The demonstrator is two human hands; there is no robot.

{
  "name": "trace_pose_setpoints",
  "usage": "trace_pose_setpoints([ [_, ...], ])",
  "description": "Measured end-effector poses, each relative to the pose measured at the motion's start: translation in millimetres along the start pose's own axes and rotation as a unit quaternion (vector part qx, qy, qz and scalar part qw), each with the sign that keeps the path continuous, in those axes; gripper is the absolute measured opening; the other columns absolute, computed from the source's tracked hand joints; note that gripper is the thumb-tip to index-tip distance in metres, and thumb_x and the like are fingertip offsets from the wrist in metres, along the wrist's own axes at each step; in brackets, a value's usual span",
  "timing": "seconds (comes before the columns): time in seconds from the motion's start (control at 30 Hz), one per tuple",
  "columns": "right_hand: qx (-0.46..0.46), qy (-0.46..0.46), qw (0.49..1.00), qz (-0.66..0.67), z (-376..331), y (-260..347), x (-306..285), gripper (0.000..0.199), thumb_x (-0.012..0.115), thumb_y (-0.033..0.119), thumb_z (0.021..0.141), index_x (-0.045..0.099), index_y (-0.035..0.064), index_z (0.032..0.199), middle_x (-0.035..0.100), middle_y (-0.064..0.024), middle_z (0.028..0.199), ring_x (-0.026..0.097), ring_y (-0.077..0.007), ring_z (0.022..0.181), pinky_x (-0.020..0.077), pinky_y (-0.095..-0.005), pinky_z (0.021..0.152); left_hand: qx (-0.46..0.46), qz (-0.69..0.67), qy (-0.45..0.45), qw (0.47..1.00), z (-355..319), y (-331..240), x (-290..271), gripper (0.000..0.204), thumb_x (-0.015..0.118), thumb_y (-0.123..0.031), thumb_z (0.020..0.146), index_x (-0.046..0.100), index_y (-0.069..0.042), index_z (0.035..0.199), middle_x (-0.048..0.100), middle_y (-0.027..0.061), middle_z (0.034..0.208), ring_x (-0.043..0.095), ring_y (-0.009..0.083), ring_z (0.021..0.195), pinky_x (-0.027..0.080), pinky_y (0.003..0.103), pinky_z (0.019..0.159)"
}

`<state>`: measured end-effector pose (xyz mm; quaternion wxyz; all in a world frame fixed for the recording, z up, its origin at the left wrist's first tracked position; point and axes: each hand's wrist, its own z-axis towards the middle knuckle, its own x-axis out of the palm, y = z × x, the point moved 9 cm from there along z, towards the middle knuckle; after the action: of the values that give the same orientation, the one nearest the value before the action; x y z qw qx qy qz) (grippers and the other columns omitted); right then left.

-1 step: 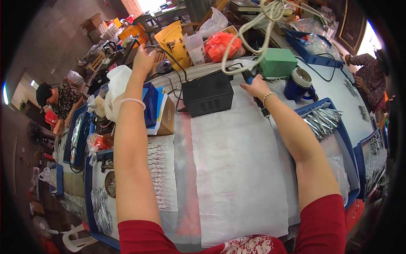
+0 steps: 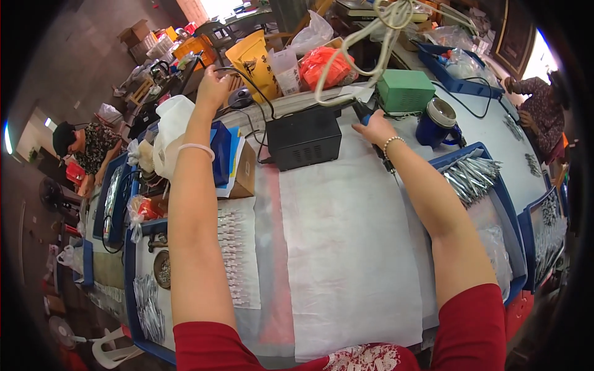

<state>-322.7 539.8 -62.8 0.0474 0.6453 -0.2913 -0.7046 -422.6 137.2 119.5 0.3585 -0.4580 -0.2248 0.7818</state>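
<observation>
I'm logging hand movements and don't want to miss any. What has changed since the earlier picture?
The pale looped cord at the top has swung slightly left. The left hand has edged very slightly right, still holding the black cable. The right hand still grips the dark handheld tool; nothing was let go. The black box stayed put.
</observation>
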Motion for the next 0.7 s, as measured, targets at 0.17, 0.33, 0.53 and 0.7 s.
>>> trace_pose_setpoints([
  [0.17, -0.017, 0.042, 0.997, -0.065, -30, 25, 7, 0.078, 0.070, 0.041, 0.079, 0.032, -0.0094, 0.125, 0.062, -0.0249, 0.109, 0.063, -0.0351, 0.102, 0.0495, -0.0408, 0.087, 0.016, 0.128, 0.054, 0.990, -7, 27, 20, 0.048, 0.047, -0.011, 0.084, 0.041, 0.006, 0.128, 0.055, 0.0286, 0.122, 0.056, 0.0383, 0.112, 0.044, 0.037, 0.095],
  [0.33, -0.013, 0.012, 0.991, -0.132, -19, 12, 15, 0.063, 0.067, 0.039, 0.082, 0.038, -0.0043, 0.117, 0.066, -0.0211, 0.102, 0.065, -0.0332, 0.097, 0.0507, -0.0404, 0.082, -0.065, 0.294, 0.130, 0.945, -17, 40, 61, 0.044, 0.044, -0.006, 0.082, 0.037, 0.007, 0.123, 0.051, 0.0347, 0.122, 0.050, 0.0435, 0.118, 0.041, 0.043, 0.099],
  [0.53, -0.057, -0.014, 0.984, -0.167, -22, 19, 5, 0.048, 0.064, 0.030, 0.082, 0.044, -0.0008, 0.113, 0.065, -0.0210, 0.100, 0.064, -0.0323, 0.097, 0.0515, -0.0416, 0.081, -0.160, 0.370, 0.127, 0.906, -32, 32, 34, 0.043, 0.048, -0.009, 0.084, 0.036, 0.008, 0.122, 0.054, 0.0335, 0.119, 0.053, 0.0409, 0.116, 0.044, 0.043, 0.097],
  [0.7, -0.215, -0.026, 0.974, -0.067, -31, 54, -20, 0.047, 0.065, 0.035, 0.081, 0.051, 0.0019, 0.110, 0.063, -0.0207, 0.103, 0.063, -0.0324, 0.092, 0.0513, -0.0443, 0.077, -0.013, 0.449, 0.075, 0.890, -42, -36, 21, 0.028, 0.047, -0.011, 0.085, 0.053, 0.004, 0.108, 0.063, 0.0280, 0.104, 0.063, 0.0395, 0.099, 0.051, 0.045, 0.084],
])
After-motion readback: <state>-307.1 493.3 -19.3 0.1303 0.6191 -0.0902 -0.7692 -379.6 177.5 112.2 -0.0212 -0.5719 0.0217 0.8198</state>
